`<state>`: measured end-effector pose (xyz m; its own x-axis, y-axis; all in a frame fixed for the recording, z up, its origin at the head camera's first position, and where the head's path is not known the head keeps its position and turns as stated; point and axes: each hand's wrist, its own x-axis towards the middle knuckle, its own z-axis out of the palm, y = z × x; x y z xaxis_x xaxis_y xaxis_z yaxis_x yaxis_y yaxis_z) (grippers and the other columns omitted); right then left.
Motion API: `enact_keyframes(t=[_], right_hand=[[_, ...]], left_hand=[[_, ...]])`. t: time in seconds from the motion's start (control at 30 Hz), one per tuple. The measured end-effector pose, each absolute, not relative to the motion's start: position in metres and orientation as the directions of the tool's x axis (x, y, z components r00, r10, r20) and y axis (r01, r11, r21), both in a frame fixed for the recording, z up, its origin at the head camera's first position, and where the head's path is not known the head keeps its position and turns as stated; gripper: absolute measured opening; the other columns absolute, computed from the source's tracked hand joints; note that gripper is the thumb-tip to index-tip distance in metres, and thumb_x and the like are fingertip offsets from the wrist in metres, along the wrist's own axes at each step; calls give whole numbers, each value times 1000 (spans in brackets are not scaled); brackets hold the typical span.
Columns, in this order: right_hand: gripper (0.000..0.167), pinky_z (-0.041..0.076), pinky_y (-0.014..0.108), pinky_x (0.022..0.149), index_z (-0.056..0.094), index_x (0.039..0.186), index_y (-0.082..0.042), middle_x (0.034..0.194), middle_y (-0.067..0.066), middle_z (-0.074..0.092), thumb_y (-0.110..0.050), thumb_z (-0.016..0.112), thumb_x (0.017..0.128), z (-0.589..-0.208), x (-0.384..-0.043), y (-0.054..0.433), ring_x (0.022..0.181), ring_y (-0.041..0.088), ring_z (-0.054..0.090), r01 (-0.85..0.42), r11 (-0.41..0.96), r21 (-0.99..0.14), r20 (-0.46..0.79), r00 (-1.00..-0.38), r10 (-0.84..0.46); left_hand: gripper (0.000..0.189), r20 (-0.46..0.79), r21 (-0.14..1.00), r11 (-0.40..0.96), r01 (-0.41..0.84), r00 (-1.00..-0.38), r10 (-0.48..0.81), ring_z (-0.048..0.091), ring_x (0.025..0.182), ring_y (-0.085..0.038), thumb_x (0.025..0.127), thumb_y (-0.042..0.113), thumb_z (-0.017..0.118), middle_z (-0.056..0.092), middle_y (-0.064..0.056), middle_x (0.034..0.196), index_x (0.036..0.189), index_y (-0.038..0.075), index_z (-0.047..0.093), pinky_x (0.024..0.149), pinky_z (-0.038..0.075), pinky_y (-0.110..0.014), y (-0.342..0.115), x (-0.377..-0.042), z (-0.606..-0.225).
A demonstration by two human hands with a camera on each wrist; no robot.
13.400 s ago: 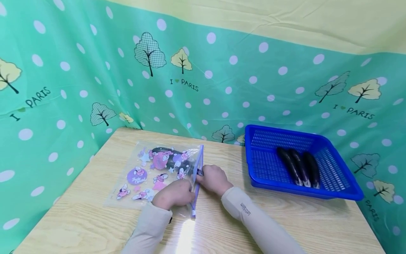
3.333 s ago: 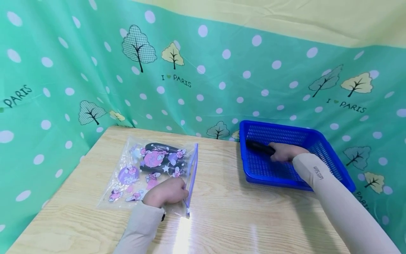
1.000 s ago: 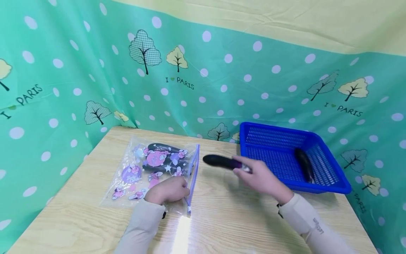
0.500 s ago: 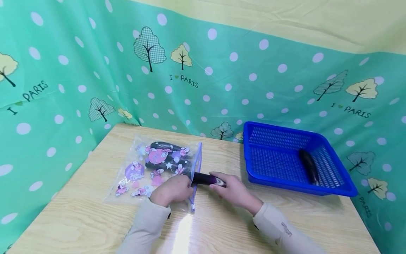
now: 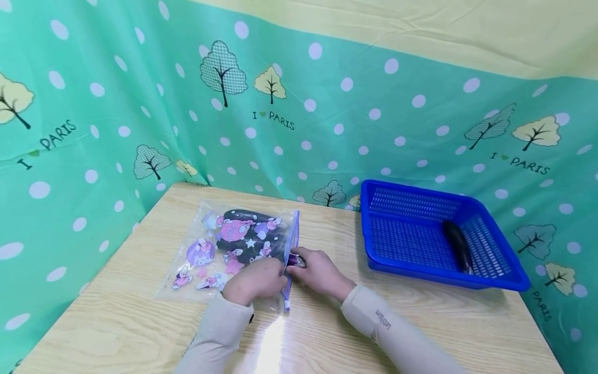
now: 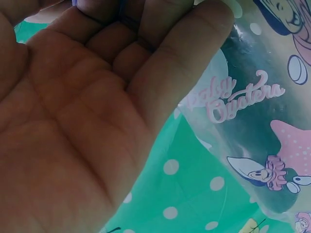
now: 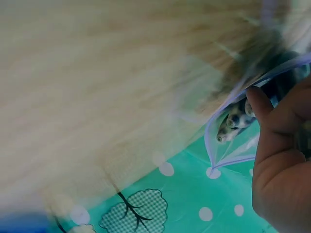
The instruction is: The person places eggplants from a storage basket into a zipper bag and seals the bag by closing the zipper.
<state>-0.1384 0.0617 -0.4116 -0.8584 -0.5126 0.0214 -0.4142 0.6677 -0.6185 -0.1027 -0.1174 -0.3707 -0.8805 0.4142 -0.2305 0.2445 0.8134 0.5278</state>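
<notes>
A clear zip bag (image 5: 219, 254) printed with pink cartoons lies on the wooden table (image 5: 327, 332), with dark eggplants (image 5: 247, 215) inside. My left hand (image 5: 275, 278) pinches the bag's blue zipper edge (image 5: 291, 244) near its lower end. In the left wrist view the palm (image 6: 73, 126) fills the frame, its fingers curled on the bag (image 6: 252, 102). My right hand (image 5: 301, 264) grips the stem end of an eggplant (image 5: 296, 259) that is almost wholly inside the bag's mouth. The right wrist view shows the bag's mouth (image 7: 228, 145) held open and stem ends (image 7: 233, 121) inside.
A blue plastic basket (image 5: 411, 259) stands at the right of the table with one eggplant (image 5: 459, 245) in it. Green dotted cloth (image 5: 327, 114) walls the table at the back and both sides. Bare tabletop lies between bag and basket.
My right hand took an eggplant from the basket, carried it left and pushed it into the bag's mouth; only its stem end now shows. My left hand stayed on the zipper edge.
</notes>
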Motion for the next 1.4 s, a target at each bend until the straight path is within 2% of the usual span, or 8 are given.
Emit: enact_keyframes(t=[0.1,0.2,0.53,0.63,0.93,1.0,1.2,1.4], right_hand=[[24,49,31,66,70,111,-10,82,-3,67,-28,72,94,-417,-145,55,68,11,57,-456,708,-539,70,-862,-502],[16,46,31,59,69,95,-11,74,-5,59,-26,74,92,-419,-152,50,65,12,53,-461,763,-453,109,-878,-466],[29,53,39,60,69,96,-6,76,4,62,-31,78,86,-423,-171,29,68,21,62,-398,868,-297,47,-914,-403],[30,54,40,61,69,98,-5,77,7,64,-31,77,86,-423,-171,26,69,22,64,-408,864,-296,26,-907,-419],[36,55,40,80,70,117,-8,93,7,71,-32,75,89,-421,-169,35,86,21,67,-426,797,-428,-7,-881,-474],[33,55,39,79,71,114,-8,92,6,71,-31,74,91,-421,-169,35,84,21,66,-430,796,-426,-4,-879,-477],[16,52,36,65,69,86,-11,74,1,64,-25,74,90,-423,-173,34,68,17,59,-458,805,-378,3,-870,-493],[17,50,32,62,67,83,-13,71,-1,63,-26,74,91,-420,-170,41,64,14,56,-430,810,-398,-3,-883,-470]], left_hand=[[17,-224,537,805,253,-877,425,52,66,-21,90,10,60,57,-4,74,74,9,61,71,49,-43,-117,-103,-371],[17,-214,547,796,259,-876,432,53,68,-21,93,10,58,60,-5,77,76,7,64,72,50,-45,-117,-104,-371],[18,-184,543,792,277,-881,435,56,77,-22,97,14,55,63,-8,88,102,2,67,83,51,-47,-118,-105,-368],[19,-201,546,797,259,-883,425,56,77,-22,95,15,58,62,-8,89,105,1,66,82,50,-46,-118,-105,-369],[15,-237,518,819,248,-878,416,53,66,-19,96,16,59,57,-4,78,83,10,63,69,48,-41,-116,-107,-372],[17,-240,508,825,247,-879,411,53,66,-19,96,17,59,57,-3,78,81,11,63,69,48,-41,-117,-107,-373],[14,-255,507,831,230,-881,400,52,67,-20,96,17,58,56,-4,79,85,10,62,67,47,-42,-116,-107,-372],[17,-238,510,835,208,-898,369,50,63,-19,95,20,58,56,-3,75,80,12,60,60,44,-39,-114,-107,-371]])
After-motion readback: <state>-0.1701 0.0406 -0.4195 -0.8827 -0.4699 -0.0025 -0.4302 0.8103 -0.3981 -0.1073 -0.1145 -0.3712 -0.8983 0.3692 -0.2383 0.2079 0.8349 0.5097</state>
